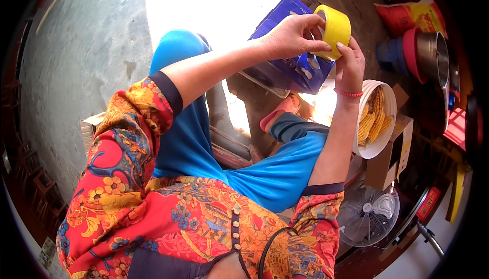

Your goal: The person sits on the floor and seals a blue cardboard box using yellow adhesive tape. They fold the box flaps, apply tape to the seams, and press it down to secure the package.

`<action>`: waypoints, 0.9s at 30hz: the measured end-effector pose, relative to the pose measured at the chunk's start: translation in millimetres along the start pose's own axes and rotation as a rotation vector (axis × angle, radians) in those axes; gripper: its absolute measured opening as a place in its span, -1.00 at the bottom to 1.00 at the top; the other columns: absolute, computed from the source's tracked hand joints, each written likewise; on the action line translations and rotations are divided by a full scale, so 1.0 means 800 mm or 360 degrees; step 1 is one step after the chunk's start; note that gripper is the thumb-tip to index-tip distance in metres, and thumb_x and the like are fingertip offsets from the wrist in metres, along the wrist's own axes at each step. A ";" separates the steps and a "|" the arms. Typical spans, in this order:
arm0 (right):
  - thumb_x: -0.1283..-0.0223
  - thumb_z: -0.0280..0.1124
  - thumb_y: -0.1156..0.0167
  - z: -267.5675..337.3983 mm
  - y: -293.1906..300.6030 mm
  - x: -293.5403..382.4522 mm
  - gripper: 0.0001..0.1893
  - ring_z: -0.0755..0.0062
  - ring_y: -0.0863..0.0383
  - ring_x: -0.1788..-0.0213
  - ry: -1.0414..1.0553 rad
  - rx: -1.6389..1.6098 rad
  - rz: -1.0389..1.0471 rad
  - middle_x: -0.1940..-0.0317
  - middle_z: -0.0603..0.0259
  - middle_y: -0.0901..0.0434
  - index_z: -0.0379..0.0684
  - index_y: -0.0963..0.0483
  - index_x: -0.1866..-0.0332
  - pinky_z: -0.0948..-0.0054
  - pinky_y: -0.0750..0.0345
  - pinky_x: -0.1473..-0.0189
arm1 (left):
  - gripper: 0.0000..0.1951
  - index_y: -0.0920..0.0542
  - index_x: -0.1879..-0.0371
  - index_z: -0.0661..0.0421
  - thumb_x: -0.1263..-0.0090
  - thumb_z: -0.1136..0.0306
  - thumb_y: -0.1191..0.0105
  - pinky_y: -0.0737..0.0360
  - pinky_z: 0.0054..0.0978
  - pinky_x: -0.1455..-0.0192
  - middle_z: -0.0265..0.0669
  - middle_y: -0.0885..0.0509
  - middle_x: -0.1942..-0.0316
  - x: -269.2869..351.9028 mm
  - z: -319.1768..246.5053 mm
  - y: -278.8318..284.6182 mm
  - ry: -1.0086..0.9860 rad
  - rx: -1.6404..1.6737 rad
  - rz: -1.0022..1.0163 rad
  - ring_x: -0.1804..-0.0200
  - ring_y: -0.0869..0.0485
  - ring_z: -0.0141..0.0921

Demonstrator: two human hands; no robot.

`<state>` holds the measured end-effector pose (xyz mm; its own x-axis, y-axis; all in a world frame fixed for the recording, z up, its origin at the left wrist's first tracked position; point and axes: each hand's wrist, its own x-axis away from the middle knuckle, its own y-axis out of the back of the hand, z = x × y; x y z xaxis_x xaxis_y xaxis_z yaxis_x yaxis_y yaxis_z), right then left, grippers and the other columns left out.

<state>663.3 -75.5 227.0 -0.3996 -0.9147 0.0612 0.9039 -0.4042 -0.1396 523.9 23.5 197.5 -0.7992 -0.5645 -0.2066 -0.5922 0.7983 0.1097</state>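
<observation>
A roll of yellow packing tape [338,26] is between my two hands, above a blue cardboard box [280,19]. My left hand [292,36] reaches across from the left and holds the roll at its open side, thumb at the lower edge and fingertips by the core. From below, my right hand [349,63], with a red bead bracelet [348,93] at the wrist, grips the roll's outer face; its thumb presses on the tape. Part of the core and some fingertips are hidden. Light patches mark the box's printed side, which lies just under the hands.
A white bucket [376,151] of corn cobs [372,120] is beside my right forearm, next to an open cardboard carton [382,168]. An electric fan [366,214] stands nearer me on the right. Nested basins [412,55] and a red-yellow bag [416,15] lie farther right.
</observation>
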 end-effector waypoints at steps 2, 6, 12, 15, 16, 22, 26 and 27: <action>-0.10 -0.52 0.05 0.004 -0.001 0.001 -0.65 0.46 -0.53 0.13 -0.0010 0.0000 0.0013 0.17 0.13 -0.54 -0.41 -0.37 -0.01 0.54 -0.44 0.00 | -0.57 -0.42 0.00 0.19 -0.22 0.25 -0.20 -0.58 -0.50 0.00 -0.21 -0.63 0.25 -0.001 0.002 -0.003 -0.0013 0.0035 0.0010 0.17 -0.65 -0.42; -0.06 -0.56 0.08 0.003 0.005 -0.001 -0.64 0.44 -0.54 0.12 0.0001 0.0002 0.0094 0.16 0.11 -0.54 -0.43 -0.37 0.00 0.52 -0.43 -0.02 | -0.57 -0.42 0.00 0.19 -0.23 0.25 -0.19 -0.58 -0.50 0.00 -0.21 -0.62 0.24 0.000 0.004 -0.004 -0.0026 0.0028 0.0008 0.16 -0.65 -0.42; -0.08 -0.47 0.14 0.003 0.004 -0.002 -0.60 0.37 -0.53 0.06 -0.0020 -0.0250 0.0082 0.13 0.07 -0.52 -0.44 -0.35 -0.02 0.47 -0.42 -0.07 | -0.55 -0.42 -0.02 0.19 -0.23 0.23 -0.19 -0.58 -0.50 0.00 -0.20 -0.62 0.23 0.000 -0.001 -0.001 0.0009 -0.0009 -0.0019 0.15 -0.64 -0.42; -0.10 -0.43 0.16 0.007 0.000 -0.001 -0.59 0.35 -0.52 0.03 -0.0042 -0.0143 0.0047 0.12 0.06 -0.52 -0.45 -0.35 -0.03 0.45 -0.40 -0.10 | -0.54 -0.41 -0.04 0.19 -0.23 0.23 -0.19 -0.58 -0.50 0.00 -0.20 -0.62 0.22 0.000 0.000 -0.001 0.0011 0.0006 -0.0020 0.15 -0.64 -0.42; -0.10 -0.44 0.17 0.007 0.001 -0.001 -0.59 0.35 -0.52 0.03 -0.0032 -0.0128 0.0058 0.11 0.06 -0.52 -0.45 -0.35 -0.03 0.45 -0.40 -0.10 | -0.54 -0.41 -0.04 0.18 -0.23 0.23 -0.19 -0.58 -0.49 0.00 -0.20 -0.62 0.22 0.000 0.001 -0.002 0.0004 0.0024 -0.0022 0.15 -0.64 -0.42; -0.10 -0.48 0.15 0.004 0.006 -0.001 -0.60 0.34 -0.52 0.04 -0.0017 -0.0126 0.0064 0.11 0.06 -0.51 -0.45 -0.34 -0.04 0.45 -0.41 -0.09 | -0.53 -0.39 -0.06 0.19 -0.24 0.22 -0.17 -0.59 -0.47 -0.01 -0.19 -0.62 0.21 0.000 0.002 -0.002 0.0025 0.0057 -0.0012 0.14 -0.64 -0.41; -0.11 -0.50 0.16 0.009 -0.003 0.001 -0.60 0.36 -0.49 0.00 -0.0051 -0.0059 0.0007 0.07 0.07 -0.48 -0.46 -0.33 -0.05 0.46 -0.38 -0.12 | -0.53 -0.38 -0.06 0.19 -0.24 0.23 -0.17 -0.58 -0.47 -0.01 -0.19 -0.61 0.20 -0.001 0.005 -0.003 0.0016 0.0041 -0.0024 0.13 -0.64 -0.40; -0.11 -0.49 0.16 0.010 -0.005 0.002 -0.60 0.36 -0.47 -0.03 -0.0070 -0.0018 -0.0006 0.04 0.08 -0.47 -0.46 -0.32 -0.06 0.46 -0.36 -0.14 | -0.53 -0.38 -0.06 0.19 -0.24 0.23 -0.17 -0.58 -0.47 -0.01 -0.19 -0.61 0.20 -0.001 0.005 -0.004 0.0018 0.0035 -0.0015 0.13 -0.64 -0.40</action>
<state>660.7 -75.1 235.2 -0.3958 -0.9123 0.1051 0.9005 -0.4080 -0.1506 526.9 22.4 193.3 -0.7946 -0.5744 -0.1968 -0.5976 0.7972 0.0862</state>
